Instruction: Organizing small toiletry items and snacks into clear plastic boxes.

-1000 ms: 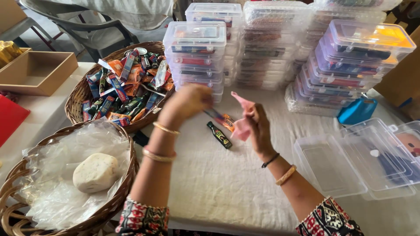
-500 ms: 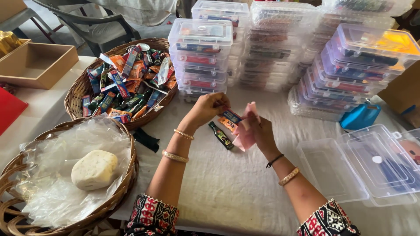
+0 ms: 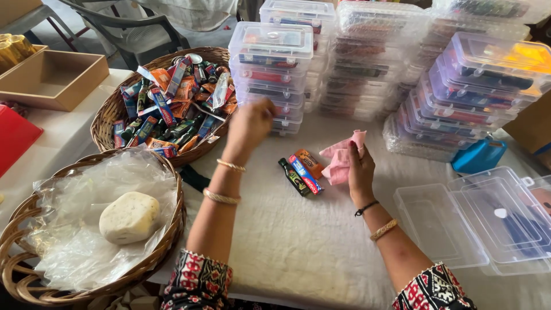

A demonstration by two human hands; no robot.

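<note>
While the right hand point(image 3: 360, 170) grips a pink cloth point(image 3: 342, 158) at frame centre, the left hand point(image 3: 251, 123), blurred, grip unclear, hovers just left of small packets point(image 3: 304, 170) lying on the surface point(image 3: 298, 241).

The person's left hand point(image 3: 249, 123) is hanging raised above the table, blurred, fingers loosely curled and pointing away, so its grip is unclear. The left forearm is stretching forward from a patterned red, black and white sleeve, wearing two thin gold bangles. The right hand point(image 3: 359, 172) is resting lower, back facing up, fingers closing on something pink. The right wrist is wearing a black thread and a gold bangle.
</note>
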